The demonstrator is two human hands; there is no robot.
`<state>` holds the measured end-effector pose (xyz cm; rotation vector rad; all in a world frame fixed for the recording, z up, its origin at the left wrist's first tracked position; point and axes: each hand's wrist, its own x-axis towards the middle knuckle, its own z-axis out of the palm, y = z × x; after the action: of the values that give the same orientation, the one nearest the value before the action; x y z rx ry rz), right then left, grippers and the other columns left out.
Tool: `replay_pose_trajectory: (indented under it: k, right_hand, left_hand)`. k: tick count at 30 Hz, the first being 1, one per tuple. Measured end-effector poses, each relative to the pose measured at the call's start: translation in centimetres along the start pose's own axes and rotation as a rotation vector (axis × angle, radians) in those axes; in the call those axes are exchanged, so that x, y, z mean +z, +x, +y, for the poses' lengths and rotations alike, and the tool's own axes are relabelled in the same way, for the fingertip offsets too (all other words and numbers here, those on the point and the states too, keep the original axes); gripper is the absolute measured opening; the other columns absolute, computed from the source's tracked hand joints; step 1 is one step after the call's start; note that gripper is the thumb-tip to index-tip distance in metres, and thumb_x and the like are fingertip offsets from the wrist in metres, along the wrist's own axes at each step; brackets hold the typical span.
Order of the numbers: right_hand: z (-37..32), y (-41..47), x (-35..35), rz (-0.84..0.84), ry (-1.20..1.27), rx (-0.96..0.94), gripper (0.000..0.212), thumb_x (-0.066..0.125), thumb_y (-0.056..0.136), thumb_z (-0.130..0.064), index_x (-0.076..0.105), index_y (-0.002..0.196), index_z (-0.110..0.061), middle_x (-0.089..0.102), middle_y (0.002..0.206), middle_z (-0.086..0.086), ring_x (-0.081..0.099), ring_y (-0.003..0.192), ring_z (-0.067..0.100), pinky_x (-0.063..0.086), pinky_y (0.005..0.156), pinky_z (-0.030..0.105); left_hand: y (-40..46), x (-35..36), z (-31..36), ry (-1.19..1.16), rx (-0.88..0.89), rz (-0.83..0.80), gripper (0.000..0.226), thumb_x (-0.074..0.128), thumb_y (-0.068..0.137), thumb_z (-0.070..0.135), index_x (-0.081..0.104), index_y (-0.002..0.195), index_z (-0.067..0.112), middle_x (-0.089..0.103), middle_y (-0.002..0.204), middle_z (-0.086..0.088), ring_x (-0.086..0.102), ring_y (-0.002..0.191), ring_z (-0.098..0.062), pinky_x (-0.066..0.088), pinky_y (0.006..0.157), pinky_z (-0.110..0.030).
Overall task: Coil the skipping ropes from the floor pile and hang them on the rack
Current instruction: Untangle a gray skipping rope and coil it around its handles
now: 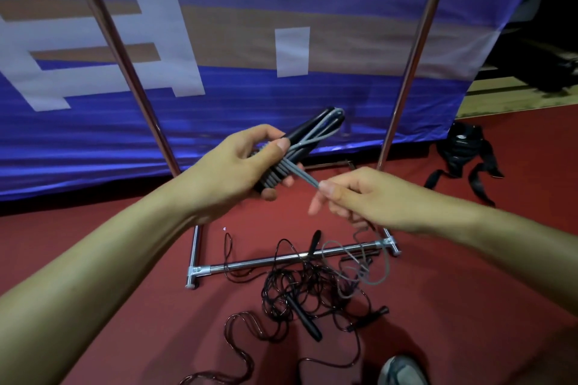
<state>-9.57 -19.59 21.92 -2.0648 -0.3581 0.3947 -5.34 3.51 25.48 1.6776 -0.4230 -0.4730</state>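
- While the left hand [247, 162] gripped a bundle of black handles [300, 134] with fingers and thumb curled round it, grey rope [283, 170] lay wound in several tight turns across the bundle just below the thumb.
- From those turns a short, taut length of the grey rope ran down and to the right into the right hand [359, 197], which pinched it between thumb and forefinger.
- Both hands were held close together but not touching, in front of the rack and above its base.
- At the far end of the bundle, grey loops [334, 117] stuck out beyond the handle tips.
- Below the right hand the loose remainder of the grey rope [372, 272] hung down and lay in slack loops on the red floor [125, 306], crossing the lower bar.
- On the floor under the hands lay a tangled pile of black skipping ropes [300, 287], with black handles among the cords; part of the pile overlapped the bar.
- The rack [281, 259] showed two shiny upright poles rising left and right of the hands, joined low down by the horizontal bar.
- Behind the rack hung a blue banner [250, 87] with pale blocks on it.
- A black strapped item [463, 153] lay on the floor to the right of the right pole.
- A grey shoe [402, 370] showed at the bottom edge.
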Motion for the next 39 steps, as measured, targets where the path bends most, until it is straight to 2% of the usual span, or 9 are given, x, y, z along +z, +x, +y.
replay_pose_trajectory:
  k: [5, 9, 13, 19, 23, 29, 32, 35, 39]
  right_hand:
    - [2.1, 0.4, -2.9, -0.277, 0.183, 0.165, 0.040, 0.070, 0.092, -0.049, 0.064, 0.088, -0.009, 0.045, 0.063, -0.004, 0.035, 0.057, 0.009, 0.032, 0.054, 0.021]
    - [2.2, 0.9, -4.2, -0.296, -0.150, 0.128, 0.040, 0.073, 0.074, -0.038, 0.070, 0.090, -0.002, 0.060, 0.073, 0.003, 0.049, 0.069, 0.017, 0.041, 0.064, 0.035]
    - [0.2, 1.7, -4.2, -0.087, -0.480, 0.023, 0.034, 0.074, 0.084, -0.058, 0.072, 0.079, -0.025, 0.057, 0.062, -0.005, 0.044, 0.059, 0.010, 0.040, 0.061, 0.034]
    - [-3.7, 1.4, -2.6, 0.250, -0.612, -0.162, 0.030, 0.076, 0.085, -0.054, 0.069, 0.072, -0.028, 0.064, 0.063, -0.014, 0.060, 0.067, 0.005, 0.044, 0.060, 0.021]
    - [-4.9, 0.0, -3.2, 0.209, -0.484, -0.076, 0.032, 0.063, 0.098, -0.047, 0.075, 0.077, -0.026, 0.071, 0.067, -0.011, 0.059, 0.056, 0.007, 0.047, 0.059, 0.026]
    - [-4.6, -1.2, -2.8, 0.133, 0.101, 0.057, 0.016, 0.066, 0.099, -0.020, 0.079, 0.108, -0.016, 0.077, 0.087, 0.000, 0.057, 0.062, 0.005, 0.049, 0.055, 0.018]
    - [-3.7, -0.8, -1.6, 0.144, 0.323, 0.164, 0.010, 0.069, 0.096, -0.015, 0.073, 0.101, -0.007, 0.076, 0.088, 0.005, 0.059, 0.060, 0.006, 0.053, 0.056, 0.018]
    - [-2.8, -0.9, -0.9, 0.094, 0.195, 0.142, 0.012, 0.067, 0.099, -0.017, 0.076, 0.094, -0.012, 0.076, 0.081, 0.000, 0.060, 0.060, 0.004, 0.052, 0.058, 0.017]
    - [-2.5, -1.1, -0.8, 0.138, -0.425, -0.008, 0.029, 0.051, 0.106, -0.035, 0.076, 0.093, -0.029, 0.067, 0.069, -0.013, 0.058, 0.060, -0.001, 0.042, 0.061, 0.013]
  left_hand:
    - [-0.8, 0.1, -0.2, 0.049, -0.069, -0.258, 0.018, 0.052, 0.105, 0.025, 0.058, 0.101, 0.009, 0.068, 0.086, -0.015, 0.059, 0.069, -0.020, 0.041, 0.049, -0.023]
    - [-1.1, 0.5, -0.2, 0.200, -0.083, -0.480, 0.014, 0.072, 0.092, 0.026, 0.064, 0.095, 0.015, 0.071, 0.083, -0.009, 0.060, 0.067, -0.018, 0.044, 0.051, -0.024]
    - [-0.4, 1.6, -1.2, 0.492, -0.172, -0.501, 0.037, 0.083, 0.086, 0.033, 0.059, 0.112, 0.024, 0.077, 0.082, -0.005, 0.056, 0.063, -0.017, 0.042, 0.055, -0.029]
    - [0.6, 2.2, -2.4, 0.485, -0.104, -0.317, 0.021, 0.078, 0.089, 0.014, 0.066, 0.106, 0.012, 0.055, 0.062, 0.001, 0.044, 0.052, -0.017, 0.038, 0.050, -0.030]
    - [0.6, 1.2, -2.2, 0.430, -0.125, -0.331, 0.031, 0.077, 0.092, 0.022, 0.055, 0.112, 0.016, 0.058, 0.071, -0.006, 0.048, 0.060, -0.020, 0.044, 0.055, -0.033]
    - [0.8, 1.3, -1.9, 0.367, -0.099, -0.155, 0.024, 0.072, 0.094, 0.012, 0.052, 0.105, 0.007, 0.063, 0.069, -0.002, 0.055, 0.051, -0.005, 0.046, 0.049, -0.020]
    - [0.9, 1.6, -1.8, 0.258, -0.083, -0.073, 0.029, 0.071, 0.095, 0.009, 0.053, 0.113, -0.005, 0.067, 0.071, -0.003, 0.062, 0.056, -0.005, 0.046, 0.048, -0.020]
    - [0.7, 1.7, -1.8, 0.168, -0.087, -0.084, 0.027, 0.066, 0.098, 0.017, 0.056, 0.113, -0.004, 0.068, 0.088, -0.010, 0.068, 0.076, -0.013, 0.050, 0.057, -0.025]
    - [0.5, 1.7, -1.7, -0.011, -0.151, -0.110, 0.036, 0.057, 0.101, 0.034, 0.062, 0.114, 0.001, 0.068, 0.095, -0.011, 0.064, 0.079, -0.017, 0.045, 0.056, -0.026]
